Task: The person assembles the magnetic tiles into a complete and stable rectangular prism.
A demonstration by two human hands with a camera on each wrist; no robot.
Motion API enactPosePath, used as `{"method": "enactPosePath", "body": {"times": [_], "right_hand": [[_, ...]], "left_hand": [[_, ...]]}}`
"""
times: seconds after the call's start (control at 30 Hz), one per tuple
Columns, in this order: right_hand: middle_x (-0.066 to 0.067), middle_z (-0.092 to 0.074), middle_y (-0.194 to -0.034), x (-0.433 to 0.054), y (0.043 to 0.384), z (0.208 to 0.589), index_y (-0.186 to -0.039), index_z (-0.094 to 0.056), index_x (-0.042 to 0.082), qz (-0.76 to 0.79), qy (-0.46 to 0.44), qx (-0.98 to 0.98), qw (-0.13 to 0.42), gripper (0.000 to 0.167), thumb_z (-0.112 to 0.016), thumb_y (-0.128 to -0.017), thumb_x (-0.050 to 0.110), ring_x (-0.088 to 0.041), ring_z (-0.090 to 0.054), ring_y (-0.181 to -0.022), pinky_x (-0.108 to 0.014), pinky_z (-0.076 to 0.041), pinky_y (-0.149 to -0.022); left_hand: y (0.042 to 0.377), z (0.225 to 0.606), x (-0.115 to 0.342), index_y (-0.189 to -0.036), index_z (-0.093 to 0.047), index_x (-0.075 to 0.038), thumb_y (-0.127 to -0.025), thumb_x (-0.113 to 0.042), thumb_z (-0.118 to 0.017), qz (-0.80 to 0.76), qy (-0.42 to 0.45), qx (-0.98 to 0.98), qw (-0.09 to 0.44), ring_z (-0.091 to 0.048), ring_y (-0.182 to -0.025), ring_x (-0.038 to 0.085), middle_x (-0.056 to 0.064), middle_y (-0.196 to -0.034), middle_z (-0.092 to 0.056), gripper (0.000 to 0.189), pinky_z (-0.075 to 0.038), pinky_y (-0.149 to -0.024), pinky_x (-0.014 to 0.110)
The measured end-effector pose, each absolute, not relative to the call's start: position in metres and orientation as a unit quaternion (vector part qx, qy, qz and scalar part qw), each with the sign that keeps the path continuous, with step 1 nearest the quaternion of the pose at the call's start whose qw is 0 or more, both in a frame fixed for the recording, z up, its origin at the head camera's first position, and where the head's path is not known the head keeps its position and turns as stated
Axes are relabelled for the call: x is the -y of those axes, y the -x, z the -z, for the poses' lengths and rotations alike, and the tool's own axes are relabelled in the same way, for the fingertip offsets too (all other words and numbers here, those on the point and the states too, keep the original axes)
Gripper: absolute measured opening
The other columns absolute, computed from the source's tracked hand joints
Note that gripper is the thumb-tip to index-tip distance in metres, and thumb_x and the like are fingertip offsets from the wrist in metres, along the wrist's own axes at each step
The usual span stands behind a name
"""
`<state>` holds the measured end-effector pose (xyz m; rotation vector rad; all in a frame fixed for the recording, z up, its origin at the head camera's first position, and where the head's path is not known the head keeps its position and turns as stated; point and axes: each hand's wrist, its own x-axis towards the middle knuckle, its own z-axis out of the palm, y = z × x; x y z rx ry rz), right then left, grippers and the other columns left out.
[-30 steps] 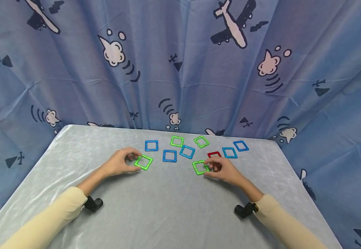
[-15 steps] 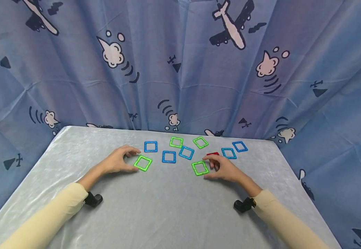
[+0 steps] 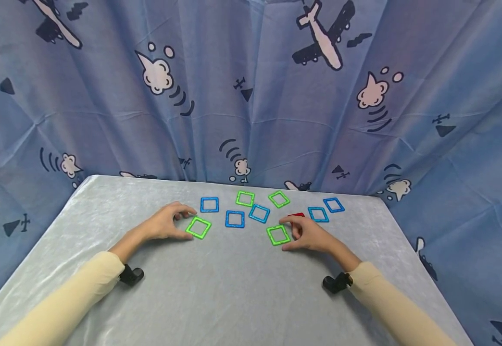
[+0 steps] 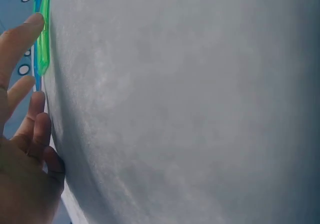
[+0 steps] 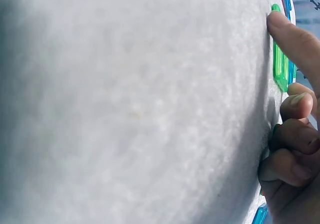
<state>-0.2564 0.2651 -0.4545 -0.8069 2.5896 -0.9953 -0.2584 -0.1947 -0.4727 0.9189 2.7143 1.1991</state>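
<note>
My left hand [image 3: 164,223] is beside a green square frame tile [image 3: 198,227] lying on the table. Its thumb is near the tile's lower corner and its index finger is above, spread apart. On the right, my right hand [image 3: 310,234] surrounds one side of another green square frame tile [image 3: 278,235], with thumb and index finger spread and the other fingers bent. A red tile [image 3: 296,215] is partly hidden behind this hand. In the left wrist view the thumb overlaps a green tile [image 4: 46,48]; in the right wrist view the thumb overlaps a green tile [image 5: 281,66].
Behind lie more square frame tiles: blue ones [image 3: 209,204], [image 3: 235,219] is a second blue tile, and several others in blue and green, including a green tile [image 3: 245,198] touching a blue tile [image 3: 259,213]. A grey cloth covers the table [image 3: 233,298]; a patterned curtain [image 3: 216,110] hangs behind.
My right thumb and index finger have parted and moved off the green tile's edge. My left fingers have loosened slightly around their tile. The tiles have hardly moved.
</note>
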Motion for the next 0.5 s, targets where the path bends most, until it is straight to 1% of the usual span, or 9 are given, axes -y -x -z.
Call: {"method": "enactPosePath", "body": {"times": [0.2, 0.27, 0.37, 0.5], "right_hand": [[0.002, -0.044, -0.067, -0.2650, 0.2583, 0.4560, -0.132, -0.064, 0.006, 0.336, 0.287, -0.888, 0.127, 0.066, -0.093, -0.077, 0.026, -0.012, -0.044, -0.064, -0.028, -0.038, -0.064], [0.002, -0.045, -0.068, -0.2654, 0.2586, 0.4565, -0.132, -0.064, 0.006, 0.337, 0.289, -0.888, 0.124, 0.065, -0.093, -0.076, 0.025, -0.011, -0.044, -0.065, -0.028, -0.038, -0.064], [-0.003, -0.050, -0.072, -0.2658, 0.2583, 0.4568, -0.130, -0.065, 0.006, 0.347, 0.289, -0.884, 0.121, 0.064, -0.093, -0.076, 0.024, -0.013, -0.046, -0.066, -0.027, -0.039, -0.063], [-0.011, -0.058, -0.083, -0.2651, 0.2567, 0.4561, -0.130, -0.065, 0.004, 0.368, 0.289, -0.875, 0.122, 0.063, -0.093, -0.076, 0.021, -0.016, -0.048, -0.067, -0.025, -0.039, -0.058]], "left_hand": [[0.2596, 0.4727, 0.1918, -0.126, -0.069, -0.003, -0.070, -0.030, -0.096, -0.373, -0.301, -0.877, 0.025, -0.055, -0.090, 0.027, 0.009, -0.104, -0.061, 0.067, -0.048, -0.080, 0.045], [0.2596, 0.4720, 0.1907, -0.126, -0.069, -0.003, -0.070, -0.029, -0.096, -0.371, -0.300, -0.878, 0.024, -0.055, -0.090, 0.027, 0.009, -0.104, -0.060, 0.067, -0.048, -0.080, 0.045], [0.2592, 0.4704, 0.1905, -0.126, -0.069, -0.002, -0.071, -0.028, -0.096, -0.377, -0.305, -0.874, 0.020, -0.057, -0.093, 0.029, 0.011, -0.107, -0.062, 0.067, -0.049, -0.084, 0.047], [0.2592, 0.4693, 0.1927, -0.126, -0.068, 0.000, -0.072, -0.025, -0.095, -0.386, -0.312, -0.868, 0.016, -0.059, -0.098, 0.032, 0.013, -0.112, -0.063, 0.065, -0.049, -0.088, 0.049]]}}
